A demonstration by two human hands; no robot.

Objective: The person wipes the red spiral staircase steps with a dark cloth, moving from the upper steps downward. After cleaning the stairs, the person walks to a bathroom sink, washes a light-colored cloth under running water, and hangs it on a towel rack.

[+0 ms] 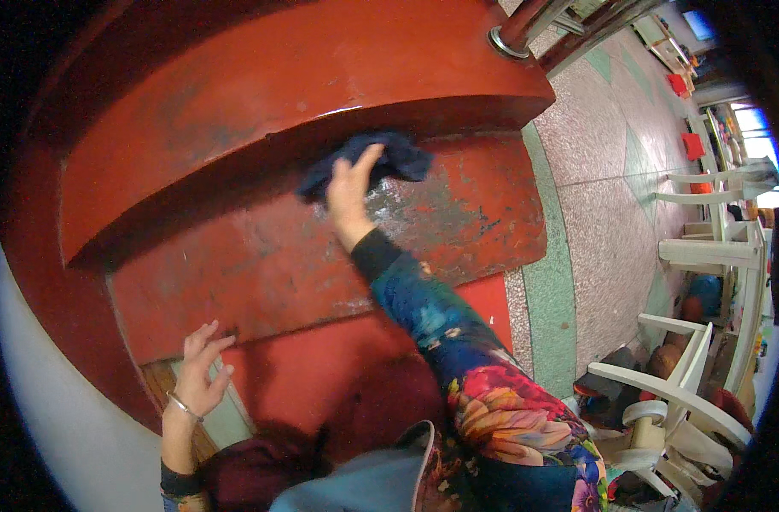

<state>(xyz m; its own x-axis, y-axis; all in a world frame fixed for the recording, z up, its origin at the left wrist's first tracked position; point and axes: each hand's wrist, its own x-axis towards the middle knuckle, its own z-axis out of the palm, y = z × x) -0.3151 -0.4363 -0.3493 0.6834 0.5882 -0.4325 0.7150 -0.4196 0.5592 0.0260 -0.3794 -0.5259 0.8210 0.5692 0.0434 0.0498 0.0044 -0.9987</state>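
My right hand point(350, 198) presses a crumpled dark blue cloth point(399, 157) onto a worn, red-painted stair tread point(249, 256). Thumb and fingers spread over the cloth, close to the foot of the riser; the hand is slightly blurred. Around it the tread has scuffed grey patches and a wet-looking shine. My left hand point(201, 374), with a metal bangle at the wrist, holds nothing. Its fingers are apart near the tread's front left edge; whether they touch it I cannot tell. A higher red step point(287, 83) overhangs the tread at the back.
A railing post point(517, 32) with a metal collar stands on the upper step's right end. Terrazzo floor point(610, 256) with a green border runs along the right. White chairs point(671, 384) stand farther right. A pale wall point(63, 409) borders the left, and a smooth red surface point(287, 377) lies below the tread.
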